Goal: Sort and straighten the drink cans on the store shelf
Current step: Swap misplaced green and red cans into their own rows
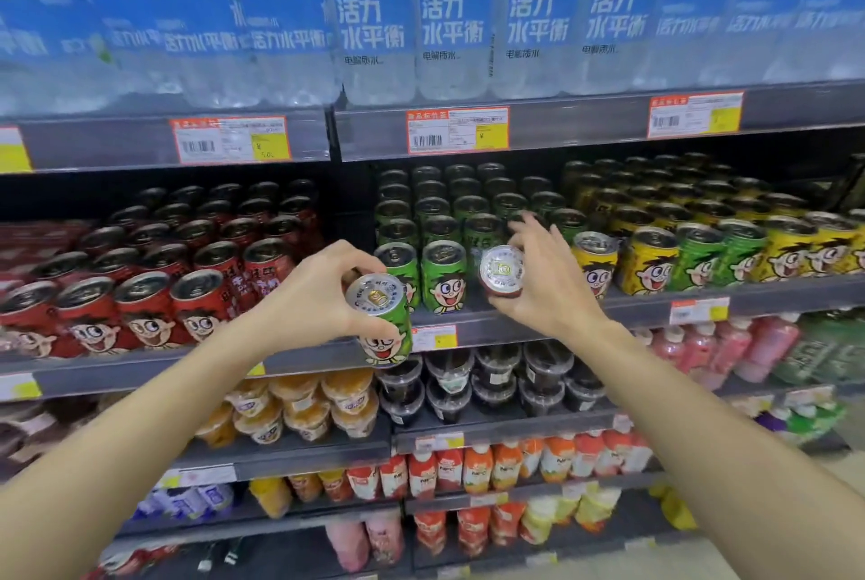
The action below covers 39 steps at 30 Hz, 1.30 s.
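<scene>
My left hand [318,294] grips a green cartoon-face can [381,322], held in front of the shelf edge with its top tilted toward me. My right hand [545,270] grips a red can [502,272], tipped so its silver top faces me, in front of the green section. On the shelf [655,298] stand red cans [154,298] at the left, green cans [442,275] in the middle and yellow cans [791,251] at the right. Two green cans [716,251] stand among the yellow ones, and one yellow can [594,265] stands beside my right hand.
Large water bottles [374,17] fill the shelf above, with price tags [456,130] on its rail. Below are fruit cups [304,406], dark jelly cups [491,383], pink bottles [730,345] and juice pouches [477,467]. A vertical divider [346,205] separates the red and green sections.
</scene>
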### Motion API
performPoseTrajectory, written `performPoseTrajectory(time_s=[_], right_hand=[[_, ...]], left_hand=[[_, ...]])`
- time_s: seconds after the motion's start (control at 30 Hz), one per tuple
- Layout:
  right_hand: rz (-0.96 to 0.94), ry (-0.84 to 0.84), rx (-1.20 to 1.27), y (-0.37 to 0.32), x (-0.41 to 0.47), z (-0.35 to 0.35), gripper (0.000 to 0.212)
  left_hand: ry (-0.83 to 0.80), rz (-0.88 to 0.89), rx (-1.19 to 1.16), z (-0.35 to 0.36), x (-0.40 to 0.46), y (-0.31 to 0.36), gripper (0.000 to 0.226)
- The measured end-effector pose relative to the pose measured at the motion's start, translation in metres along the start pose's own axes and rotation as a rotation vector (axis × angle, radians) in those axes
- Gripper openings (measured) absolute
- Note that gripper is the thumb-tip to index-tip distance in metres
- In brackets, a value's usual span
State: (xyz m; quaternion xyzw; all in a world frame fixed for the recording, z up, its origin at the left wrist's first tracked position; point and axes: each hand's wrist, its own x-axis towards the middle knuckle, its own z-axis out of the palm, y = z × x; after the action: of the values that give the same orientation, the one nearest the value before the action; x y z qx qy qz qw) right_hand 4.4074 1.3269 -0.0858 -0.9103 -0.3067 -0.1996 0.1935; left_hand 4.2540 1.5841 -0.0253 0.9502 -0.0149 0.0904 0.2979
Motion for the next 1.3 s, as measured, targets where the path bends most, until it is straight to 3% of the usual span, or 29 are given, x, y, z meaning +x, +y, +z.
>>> performPoseTrajectory(time_s=[0.17, 0.53, 0.8, 0.93, 1.1, 1.2, 1.3], right_hand=[[0.285, -0.04, 0.443, -0.004, -0.01, -0.038, 0.076], [0.392, 0.043, 0.647, 0.025, -0.041, -0.078, 0.061], [0.435, -0.003, 0.615, 0.037, -0.065, -0.088, 0.074], [0.435, -0.011, 0.612, 0.033, -0.068, -0.087, 0.074], [0.407, -0.025, 0.608, 0.02, -0.058, -0.083, 0.068], [0.394, -0.015, 0.639, 0.013, -0.048, -0.078, 0.073], [0.377, -0.004, 0.723, 0.0, -0.034, -0.073, 0.071]], left_hand=[[-0.032, 0.045, -0.002, 0.012, 0.022, 0.026, 0.056], [-0.146, 0.157, 0.048, 0.038, 0.09, 0.081, 0.031], [-0.12, 0.05, 0.166, 0.082, 0.134, 0.079, 0.05], [-0.113, -0.037, 0.256, 0.1, 0.142, 0.068, 0.085], [-0.023, 0.019, 0.383, 0.106, 0.138, 0.065, 0.085], [-0.009, 0.172, 0.199, 0.092, 0.125, 0.064, 0.062], [-0.207, 0.189, -0.144, 0.068, 0.102, 0.062, 0.047]])
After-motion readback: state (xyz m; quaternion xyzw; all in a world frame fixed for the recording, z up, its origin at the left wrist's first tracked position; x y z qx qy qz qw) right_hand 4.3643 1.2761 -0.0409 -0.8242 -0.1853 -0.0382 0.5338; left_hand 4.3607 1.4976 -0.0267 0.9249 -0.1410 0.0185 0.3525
